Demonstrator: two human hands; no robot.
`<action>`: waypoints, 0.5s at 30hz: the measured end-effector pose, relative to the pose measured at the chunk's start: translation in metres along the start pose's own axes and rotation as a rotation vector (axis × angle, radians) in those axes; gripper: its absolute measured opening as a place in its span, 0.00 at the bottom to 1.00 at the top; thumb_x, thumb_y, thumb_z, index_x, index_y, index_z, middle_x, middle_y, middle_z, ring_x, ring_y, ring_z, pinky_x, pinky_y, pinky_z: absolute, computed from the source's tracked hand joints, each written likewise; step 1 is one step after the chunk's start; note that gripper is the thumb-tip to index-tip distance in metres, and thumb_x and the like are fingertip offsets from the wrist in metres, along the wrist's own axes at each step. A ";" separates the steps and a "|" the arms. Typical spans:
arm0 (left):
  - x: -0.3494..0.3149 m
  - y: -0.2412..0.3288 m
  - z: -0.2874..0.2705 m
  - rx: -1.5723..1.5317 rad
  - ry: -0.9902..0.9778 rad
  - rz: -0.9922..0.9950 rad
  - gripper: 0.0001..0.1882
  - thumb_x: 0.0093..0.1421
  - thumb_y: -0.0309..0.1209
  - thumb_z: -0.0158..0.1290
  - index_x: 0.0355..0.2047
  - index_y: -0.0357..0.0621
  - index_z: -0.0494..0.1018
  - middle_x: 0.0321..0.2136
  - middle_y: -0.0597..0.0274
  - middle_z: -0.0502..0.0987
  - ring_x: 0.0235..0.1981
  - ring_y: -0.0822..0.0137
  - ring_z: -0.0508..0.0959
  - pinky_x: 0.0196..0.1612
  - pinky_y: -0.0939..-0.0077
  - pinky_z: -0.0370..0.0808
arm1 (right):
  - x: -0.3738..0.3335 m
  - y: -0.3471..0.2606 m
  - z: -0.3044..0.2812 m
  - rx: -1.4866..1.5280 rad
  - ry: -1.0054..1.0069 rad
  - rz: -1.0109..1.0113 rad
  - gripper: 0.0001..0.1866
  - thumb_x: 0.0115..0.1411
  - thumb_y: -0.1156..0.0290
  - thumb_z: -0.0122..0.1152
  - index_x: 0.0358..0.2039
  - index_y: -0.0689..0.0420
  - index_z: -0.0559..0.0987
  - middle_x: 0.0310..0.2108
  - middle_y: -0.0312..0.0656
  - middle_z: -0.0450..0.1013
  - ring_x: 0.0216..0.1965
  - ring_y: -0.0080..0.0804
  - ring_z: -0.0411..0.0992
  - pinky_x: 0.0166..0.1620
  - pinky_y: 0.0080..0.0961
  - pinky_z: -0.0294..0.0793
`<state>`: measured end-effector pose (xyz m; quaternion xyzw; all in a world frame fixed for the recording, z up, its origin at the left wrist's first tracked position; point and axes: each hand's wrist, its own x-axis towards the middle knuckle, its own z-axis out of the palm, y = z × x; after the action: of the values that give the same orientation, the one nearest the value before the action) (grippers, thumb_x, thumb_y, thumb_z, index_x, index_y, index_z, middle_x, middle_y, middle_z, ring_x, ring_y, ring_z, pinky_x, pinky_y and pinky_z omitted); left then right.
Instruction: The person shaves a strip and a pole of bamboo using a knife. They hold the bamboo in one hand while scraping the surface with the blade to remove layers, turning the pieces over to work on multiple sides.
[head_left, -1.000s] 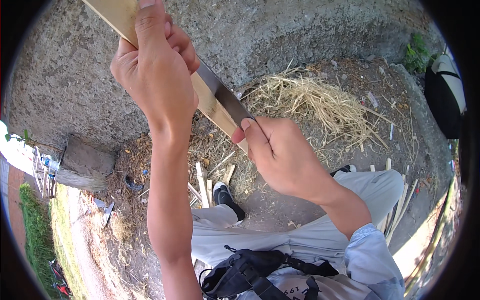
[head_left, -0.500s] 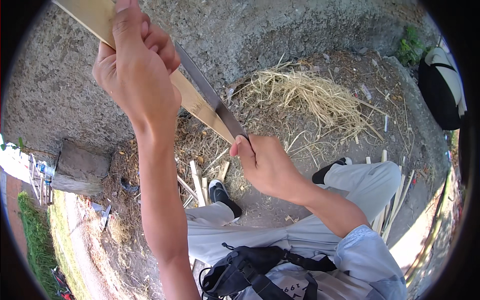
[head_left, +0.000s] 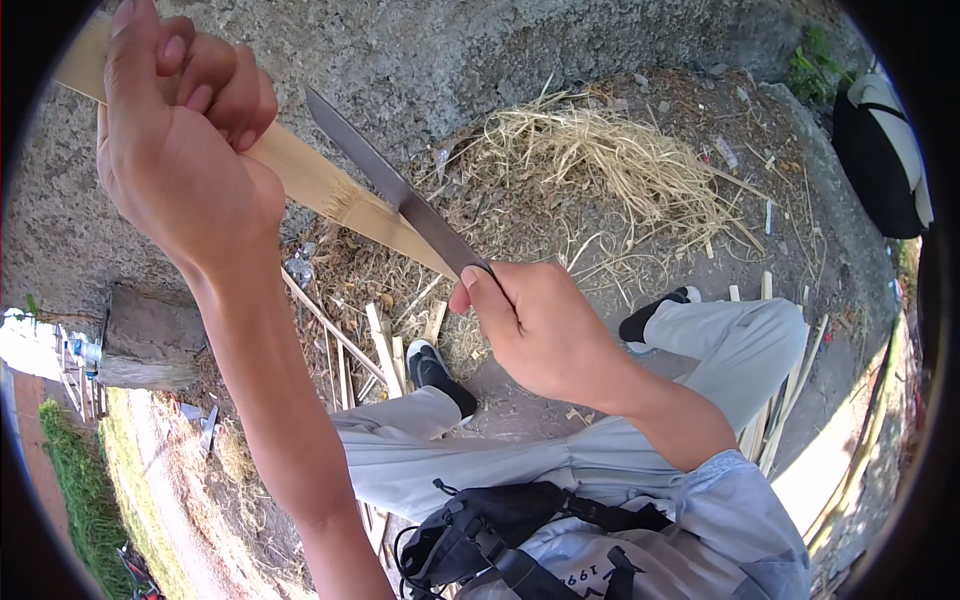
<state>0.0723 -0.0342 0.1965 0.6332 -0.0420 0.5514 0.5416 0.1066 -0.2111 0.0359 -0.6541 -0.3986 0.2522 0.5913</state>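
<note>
A long flat bamboo strip (head_left: 310, 185) runs slantwise from the upper left toward the middle. My left hand (head_left: 195, 120) is closed around its upper part, fingers curled, with the far end sticking out past the wrist side. My right hand (head_left: 545, 330) grips a knife (head_left: 435, 225) with a long dark blade, thumb laid along it. The blade crosses over the lower part of the strip, its tip pointing up and left and standing apart from the strip. Just above the blade, a rough, frayed band marks the strip's face. The knife's handle is hidden inside my right hand.
Pale curled shavings (head_left: 620, 185) lie heaped by the concrete wall (head_left: 420, 60). Loose strips (head_left: 382, 350) rest near my left shoe (head_left: 435, 375), and more strips (head_left: 785, 420) beyond my right leg. A stone block (head_left: 155, 335) is at left, a black-and-white bag (head_left: 880, 165) at right.
My left hand has moved left and slightly down, drawing the bamboo strip along under the blade. The knife's tip now shows clear of the hand. My right hand has hardly moved.
</note>
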 end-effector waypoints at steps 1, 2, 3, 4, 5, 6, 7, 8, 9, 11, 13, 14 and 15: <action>0.000 -0.001 -0.002 -0.006 0.003 -0.011 0.19 0.69 0.40 0.52 0.24 0.47 0.60 0.14 0.73 0.53 0.13 0.80 0.49 0.18 0.80 0.45 | 0.000 0.001 0.004 0.069 0.017 -0.029 0.19 0.70 0.67 0.47 0.32 0.70 0.79 0.14 0.55 0.69 0.17 0.49 0.72 0.28 0.44 0.69; -0.001 -0.002 -0.002 -0.011 0.005 -0.023 0.19 0.69 0.39 0.52 0.24 0.48 0.59 0.15 0.73 0.52 0.14 0.80 0.48 0.19 0.80 0.45 | 0.000 0.008 0.008 -0.019 0.026 0.041 0.19 0.70 0.67 0.47 0.32 0.70 0.78 0.14 0.55 0.68 0.16 0.49 0.71 0.27 0.43 0.69; -0.001 0.000 -0.003 0.005 -0.011 -0.023 0.19 0.69 0.40 0.51 0.25 0.47 0.59 0.14 0.73 0.53 0.14 0.80 0.48 0.18 0.80 0.45 | 0.003 0.010 0.016 -0.088 0.040 0.080 0.18 0.70 0.67 0.46 0.32 0.70 0.78 0.14 0.55 0.68 0.16 0.48 0.71 0.27 0.43 0.69; -0.003 0.000 -0.003 0.013 -0.029 -0.010 0.19 0.70 0.40 0.50 0.25 0.46 0.60 0.13 0.72 0.54 0.13 0.80 0.49 0.18 0.80 0.46 | 0.006 0.015 0.024 -0.151 0.029 0.135 0.18 0.69 0.67 0.46 0.32 0.69 0.78 0.14 0.54 0.68 0.16 0.47 0.70 0.26 0.42 0.69; -0.002 0.002 -0.003 -0.010 -0.078 0.046 0.19 0.70 0.41 0.49 0.25 0.45 0.61 0.13 0.72 0.54 0.13 0.79 0.50 0.17 0.80 0.46 | 0.005 0.019 0.020 -0.102 -0.055 0.268 0.17 0.69 0.68 0.46 0.33 0.69 0.78 0.13 0.52 0.68 0.16 0.46 0.71 0.25 0.43 0.68; 0.000 0.005 -0.003 -0.006 -0.054 0.027 0.19 0.70 0.41 0.49 0.25 0.45 0.61 0.13 0.72 0.54 0.13 0.79 0.49 0.17 0.80 0.46 | 0.007 0.022 0.019 -0.094 -0.035 0.223 0.17 0.69 0.69 0.46 0.33 0.69 0.78 0.14 0.51 0.69 0.16 0.45 0.71 0.25 0.43 0.68; -0.002 0.006 -0.002 -0.022 -0.059 0.025 0.19 0.70 0.41 0.49 0.25 0.45 0.61 0.13 0.72 0.53 0.13 0.79 0.49 0.18 0.80 0.46 | 0.007 0.021 0.017 -0.092 -0.050 0.240 0.17 0.69 0.69 0.46 0.32 0.69 0.78 0.14 0.51 0.69 0.15 0.45 0.71 0.25 0.43 0.68; -0.001 0.008 -0.002 -0.029 0.023 -0.008 0.19 0.70 0.41 0.49 0.25 0.46 0.61 0.13 0.72 0.53 0.13 0.79 0.49 0.18 0.79 0.46 | 0.004 0.019 0.010 -0.119 -0.077 0.366 0.16 0.69 0.70 0.46 0.32 0.69 0.78 0.14 0.50 0.69 0.15 0.44 0.71 0.25 0.43 0.67; -0.001 0.007 -0.001 -0.026 -0.046 0.001 0.19 0.70 0.41 0.49 0.25 0.46 0.61 0.13 0.72 0.53 0.13 0.79 0.49 0.17 0.80 0.46 | 0.007 0.014 0.011 -0.078 -0.030 0.264 0.16 0.69 0.70 0.46 0.34 0.68 0.79 0.13 0.48 0.69 0.14 0.41 0.70 0.24 0.41 0.67; 0.002 0.005 0.001 -0.031 -0.026 -0.037 0.19 0.70 0.41 0.50 0.24 0.46 0.61 0.13 0.72 0.54 0.12 0.79 0.50 0.17 0.80 0.46 | 0.006 -0.006 0.006 0.074 0.033 0.115 0.15 0.71 0.69 0.46 0.35 0.65 0.79 0.13 0.40 0.66 0.15 0.27 0.65 0.22 0.31 0.62; 0.003 0.002 0.003 -0.013 0.017 0.001 0.19 0.69 0.40 0.51 0.24 0.46 0.61 0.13 0.71 0.55 0.12 0.79 0.51 0.17 0.80 0.47 | 0.007 -0.028 0.006 0.116 0.081 0.030 0.15 0.72 0.68 0.46 0.36 0.63 0.79 0.13 0.36 0.64 0.15 0.20 0.63 0.21 0.26 0.60; 0.003 0.000 0.004 -0.012 0.037 0.000 0.19 0.69 0.40 0.52 0.24 0.46 0.61 0.13 0.71 0.55 0.12 0.79 0.51 0.17 0.80 0.47 | 0.009 -0.036 0.007 0.105 0.102 -0.025 0.15 0.72 0.68 0.46 0.36 0.63 0.79 0.13 0.36 0.64 0.14 0.20 0.62 0.21 0.26 0.59; 0.003 -0.001 0.005 0.002 0.054 0.017 0.19 0.68 0.39 0.53 0.24 0.46 0.61 0.13 0.71 0.56 0.12 0.79 0.52 0.16 0.80 0.47 | 0.011 -0.042 0.008 0.123 0.136 -0.161 0.15 0.72 0.68 0.47 0.36 0.64 0.78 0.12 0.36 0.63 0.14 0.19 0.62 0.20 0.25 0.59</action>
<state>0.0769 -0.0362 0.1990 0.6181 -0.0323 0.5731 0.5372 0.0971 -0.1989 0.0773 -0.5981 -0.3925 0.1832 0.6742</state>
